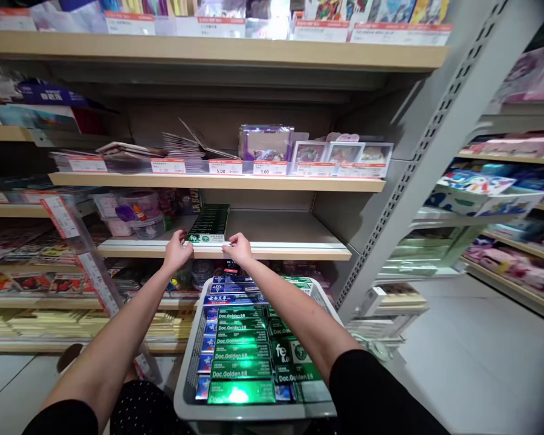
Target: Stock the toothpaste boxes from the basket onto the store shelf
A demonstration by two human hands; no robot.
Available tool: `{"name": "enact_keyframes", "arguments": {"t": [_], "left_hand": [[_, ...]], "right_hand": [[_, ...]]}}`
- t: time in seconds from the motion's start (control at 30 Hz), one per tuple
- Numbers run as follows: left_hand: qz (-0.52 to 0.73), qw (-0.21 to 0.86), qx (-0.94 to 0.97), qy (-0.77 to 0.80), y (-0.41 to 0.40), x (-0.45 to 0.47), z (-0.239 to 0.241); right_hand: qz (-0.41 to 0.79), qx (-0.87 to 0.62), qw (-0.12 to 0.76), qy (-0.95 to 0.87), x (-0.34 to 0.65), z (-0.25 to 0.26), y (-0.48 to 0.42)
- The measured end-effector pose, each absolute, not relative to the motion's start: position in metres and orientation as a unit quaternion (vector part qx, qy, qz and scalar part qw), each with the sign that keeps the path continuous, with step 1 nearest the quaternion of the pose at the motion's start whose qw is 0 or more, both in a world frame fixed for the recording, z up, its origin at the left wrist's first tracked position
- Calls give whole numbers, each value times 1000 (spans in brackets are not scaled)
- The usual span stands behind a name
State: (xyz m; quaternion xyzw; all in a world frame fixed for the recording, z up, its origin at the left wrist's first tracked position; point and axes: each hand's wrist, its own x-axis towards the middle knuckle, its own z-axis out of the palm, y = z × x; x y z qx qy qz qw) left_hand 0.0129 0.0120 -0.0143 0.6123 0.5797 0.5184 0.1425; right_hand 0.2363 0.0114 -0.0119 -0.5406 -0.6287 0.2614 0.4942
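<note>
A short row of dark green toothpaste boxes (211, 220) lies on the lower shelf, its front box showing a white "fe" mark. My left hand (178, 251) is at the row's left front corner, fingers curled and thumb against the front box. At the right front corner my right hand (239, 249) has its fingers pinched at the box end. Both hands are over the shelf's front edge. Below my arms stands a grey basket (185, 386) with stacked green "Doc.Golden" boxes (242, 356) and blue boxes (229, 299); my right forearm hides part of them.
The lower shelf board (290, 248) extends right of the row to a slotted metal upright (403, 211). Clear plastic tubs (140, 211) stand left of the row. Above is a shelf with price tags and a purple pack (266, 144). Tiled floor (471, 362) lies at right.
</note>
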Motion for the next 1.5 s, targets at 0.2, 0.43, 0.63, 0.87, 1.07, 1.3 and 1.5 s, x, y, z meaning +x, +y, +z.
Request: {"name": "enact_keyframes", "arguments": {"t": [0.2,0.43,0.63,0.87,1.07,1.3,1.5], "left_hand": [[523,167,614,567,0,9,-17],[493,110,688,522,-56,45,-10],[460,125,763,436,-116,109,-13],[368,244,799,408,-166,158,-43],[149,297,879,341,-207,176,-43],[96,277,895,335,-214,189,-45],[145,231,897,347,-204,195,-56]], "right_hand": [[308,-522,510,-610,251,-17,-2],[386,-461,554,-575,293,-4,-36],[394,-417,569,-589,361,2,-86],[379,-462,494,-632,433,-16,-156],[361,-456,246,-775,468,-20,-229],[301,-490,162,-802,475,-41,-254],[298,-488,217,-791,477,-49,-241]]}}
